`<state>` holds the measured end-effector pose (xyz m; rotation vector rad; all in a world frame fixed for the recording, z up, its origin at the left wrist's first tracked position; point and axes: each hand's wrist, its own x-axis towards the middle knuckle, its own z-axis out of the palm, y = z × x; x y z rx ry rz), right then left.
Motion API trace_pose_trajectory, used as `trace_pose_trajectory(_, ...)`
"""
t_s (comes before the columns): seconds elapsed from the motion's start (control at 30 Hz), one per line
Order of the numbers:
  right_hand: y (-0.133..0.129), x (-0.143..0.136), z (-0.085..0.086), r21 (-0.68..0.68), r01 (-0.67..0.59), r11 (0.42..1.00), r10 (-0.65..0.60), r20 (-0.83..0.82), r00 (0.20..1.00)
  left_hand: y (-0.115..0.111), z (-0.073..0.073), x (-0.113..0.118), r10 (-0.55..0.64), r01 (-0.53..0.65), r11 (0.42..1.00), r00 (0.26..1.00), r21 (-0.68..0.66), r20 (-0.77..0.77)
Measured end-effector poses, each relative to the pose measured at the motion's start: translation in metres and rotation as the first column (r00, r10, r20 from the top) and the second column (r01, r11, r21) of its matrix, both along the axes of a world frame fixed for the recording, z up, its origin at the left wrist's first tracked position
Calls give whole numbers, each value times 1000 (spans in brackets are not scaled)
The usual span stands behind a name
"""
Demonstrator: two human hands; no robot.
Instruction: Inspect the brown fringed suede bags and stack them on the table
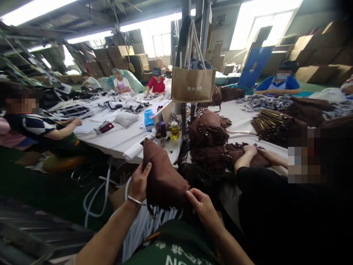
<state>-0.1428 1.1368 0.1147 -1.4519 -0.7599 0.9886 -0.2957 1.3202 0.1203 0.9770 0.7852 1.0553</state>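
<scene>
Between my two hands a brown fringed bag (165, 175) is held up in front of me, tilted, with its fringe hanging at the lower edge. My left hand (140, 182) grips its left side, thumb on the front face and the other fingers hidden behind. At the lower right corner, my right hand (200, 202) pinches the bag's edge between thumb and fingers. Just beyond stands a stack of similar brown fringed bags (209, 127) on the white-covered table (110, 141).
A co-worker in black (264, 206) sits close on my right, hands on brown fringed material (257, 158). A tan tote bag (193, 84) hangs from a post. A yellow jar (175, 130) and a blue box (148, 120) stand near the table edge. Several people work around the table.
</scene>
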Motion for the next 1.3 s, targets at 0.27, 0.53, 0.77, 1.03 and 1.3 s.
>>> trace_pose_trajectory(0.27, -48, -19, -9, -26, 108, 994, -108, -10, 994, -18, -19, 4, 15, -17, 999, 998, -33, -61)
trace_pose_trajectory(0.53, -57, -5, -29, -75, 33, 997, -51, -253, 966, -19, -18, 22, -81, 78, 995, 995, -56, -50)
trace_pose_trajectory(0.77, -49, 36, -78, -234, 156, 960, -274, -646, 713, -14, 16, 32, -199, 208, 976, 973, -70, 114)
trace_pose_trajectory(1.03, 13, 21, -24, 170, 227, 959, 19, -838, 546, 4, 0, 16, -471, 467, 878, 882, -105, -20)
trace_pose_trajectory(1.3, -50, 30, -55, 161, 270, 949, 3, -864, 503, 31, -10, -32, -269, 384, 916, 802, 116, -534)
